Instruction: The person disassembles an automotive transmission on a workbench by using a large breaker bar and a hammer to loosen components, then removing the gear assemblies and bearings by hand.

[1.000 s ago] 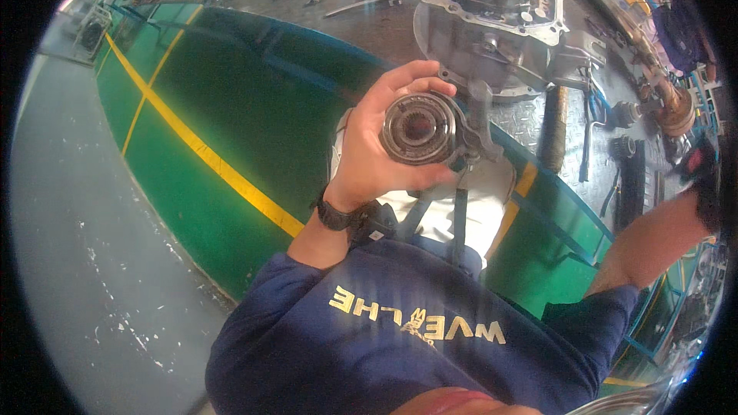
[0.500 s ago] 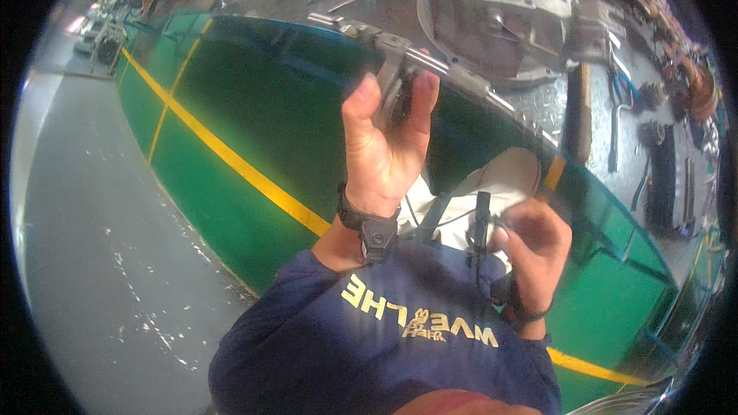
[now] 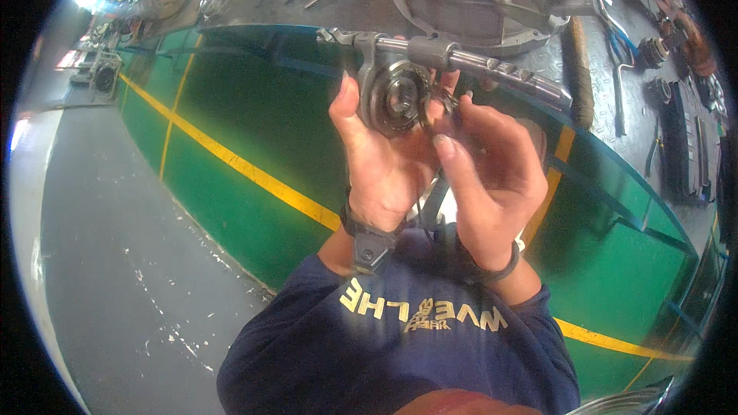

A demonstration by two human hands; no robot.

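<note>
My left hand (image 3: 383,173), palm up, grips a metal shift fork (image 3: 367,58) mounted on a long notched steel rod (image 3: 511,74). Cradled between the fork and my fingers is a round, toothed gear hub (image 3: 396,98), its bore facing up. The rod runs crosswise beyond my fingertips, close to the bench edge. Beside the hub, my right hand (image 3: 500,161) pinches a thin dark metal ring (image 3: 430,111) between thumb and fingers. Part of that ring is hidden by the fingers, and whether it touches the hub I cannot tell.
A metal workbench (image 3: 530,100) spans the far side, carrying a large cast housing (image 3: 469,8). To its right lie a wooden-looking bar (image 3: 580,77), bent metal rods (image 3: 619,69) and a black tool case (image 3: 684,142). Green floor with yellow lines lies below.
My right hand has come up from my lap to the gear hub, bringing the ring. My left hand has turned the assembly, so the hub's round face now shows.
</note>
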